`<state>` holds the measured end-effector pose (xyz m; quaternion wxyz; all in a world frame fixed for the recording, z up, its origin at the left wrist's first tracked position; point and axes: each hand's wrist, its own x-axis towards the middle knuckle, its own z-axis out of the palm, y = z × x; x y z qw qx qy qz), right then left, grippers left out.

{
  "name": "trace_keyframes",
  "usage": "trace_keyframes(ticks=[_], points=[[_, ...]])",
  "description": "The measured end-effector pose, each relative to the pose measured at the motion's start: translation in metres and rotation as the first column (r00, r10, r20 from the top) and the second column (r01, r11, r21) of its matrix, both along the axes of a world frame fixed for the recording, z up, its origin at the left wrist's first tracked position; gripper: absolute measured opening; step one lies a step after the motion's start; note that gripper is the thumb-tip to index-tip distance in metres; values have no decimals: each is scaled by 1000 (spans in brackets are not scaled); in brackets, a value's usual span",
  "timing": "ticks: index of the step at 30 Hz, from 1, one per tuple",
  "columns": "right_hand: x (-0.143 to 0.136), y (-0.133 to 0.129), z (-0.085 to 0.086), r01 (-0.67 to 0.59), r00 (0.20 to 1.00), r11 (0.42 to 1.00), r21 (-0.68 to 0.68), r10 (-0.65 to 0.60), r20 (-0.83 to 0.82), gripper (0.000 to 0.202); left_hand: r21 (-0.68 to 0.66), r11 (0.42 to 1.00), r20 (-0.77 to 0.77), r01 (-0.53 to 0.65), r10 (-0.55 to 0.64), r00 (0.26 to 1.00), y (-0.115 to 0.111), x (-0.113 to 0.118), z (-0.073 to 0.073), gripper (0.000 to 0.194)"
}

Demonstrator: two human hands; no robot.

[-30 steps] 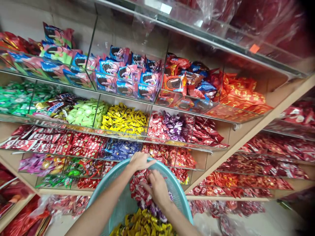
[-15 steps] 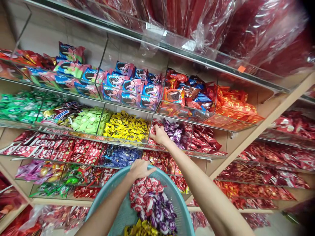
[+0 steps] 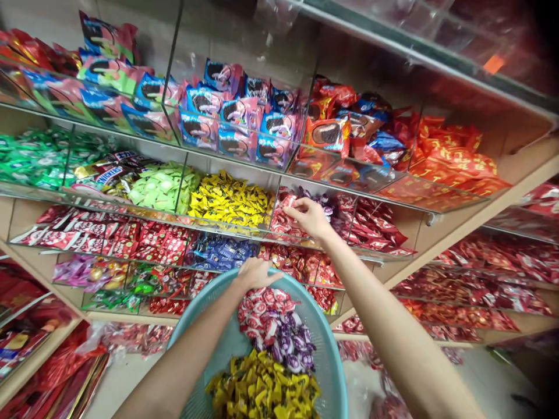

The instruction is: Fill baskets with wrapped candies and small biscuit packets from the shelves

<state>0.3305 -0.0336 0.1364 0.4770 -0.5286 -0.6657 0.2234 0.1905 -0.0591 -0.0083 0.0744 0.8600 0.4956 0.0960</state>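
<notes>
Left hand (image 3: 257, 274) grips basket (image 3: 339, 349) rim; right hand (image 3: 309, 218) reaches over shelf lip (image 3: 244, 233), curled by red candies (image 3: 280, 226), can't tell grip. Basket's near edge cropped.

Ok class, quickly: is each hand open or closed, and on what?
Left hand: closed on the blue basket's rim.
Right hand: partly curled at the red-and-white sweets; whether it grips one can't be told.

Between the yellow-wrapped candies (image 3: 230, 201) and the front edge of the cookie shelf (image 3: 244, 162) lies an open gap, bounded by a clear front panel (image 3: 231, 228) and, on the right, an upright divider (image 3: 273, 201). The teal basket (image 3: 336, 349) blocks part of the lower shelves; the right forearm (image 3: 379, 297) crosses above its right rim
</notes>
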Motion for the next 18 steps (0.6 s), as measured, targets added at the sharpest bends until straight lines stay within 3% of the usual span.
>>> trace_keyframes(ticks=[3,6,8,11,15,18], points=[[11,-48,10,-132,983,991,-37,126,-133,32,17,1000,-16,19,-18,1000,3,1,-4,75],[17,-95,-4,-260,961,941,-214,230,-157,29,29,999,-25,27,-26,999,5,1,-8,74],[20,-115,-32,-311,950,887,-340,278,-143,27,23,999,-22,34,-33,999,6,0,-10,71],[19,-125,-92,-297,952,842,-451,299,-68,28,12,1000,-12,23,-23,1000,5,0,-11,72],[9,-119,-161,-115,956,874,-471,226,186,28,4,1000,4,11,-11,1000,3,0,-9,76],[-2,-114,-186,95,896,898,-430,111,429,21,-3,1000,5,23,-23,1000,3,0,-7,75]])
